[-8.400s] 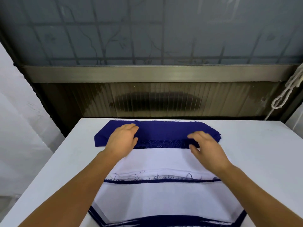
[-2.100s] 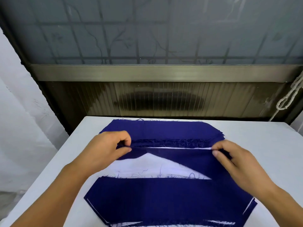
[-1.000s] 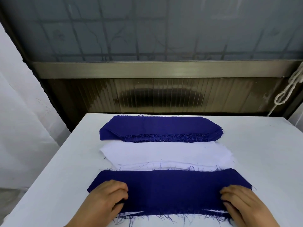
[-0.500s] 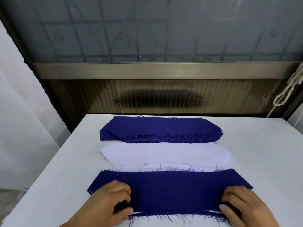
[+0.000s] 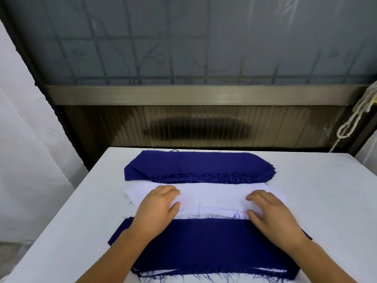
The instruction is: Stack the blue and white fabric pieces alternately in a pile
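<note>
1. Fabric pieces occupy the middle of the white desk (image 5: 326, 201) in three bands running left to right, one behind another from the near edge to the far edge.
2. Nearest the near edge lies the mixed pile (image 5: 214, 246). A blue piece is on top; slivers of white show beneath it along its near edge, and loose threads fray from that edge.
3. Along the far edge lies the blue stack (image 5: 200, 164), several layers thick, its frayed edges facing the viewer and its ends cut at an angle.
4. Between these two lies the white stack (image 5: 212, 196). Its far edge touches or tucks under the blue stack; its near edge meets the mixed pile.
5. Left hand (image 5: 158, 207) rests on the left part of the white stack, fingers bent with tips on the cloth and thumb spread toward the centre. Whether it pinches a layer cannot be told.
6. Right hand (image 5: 269, 213) rests on the right part of the white stack in a matching pose, fingertips down and thumb lying along the near edge of the cloth. Any pinch is likewise not discernible.
7. Both forearms cross over the mixed pile.
</note>
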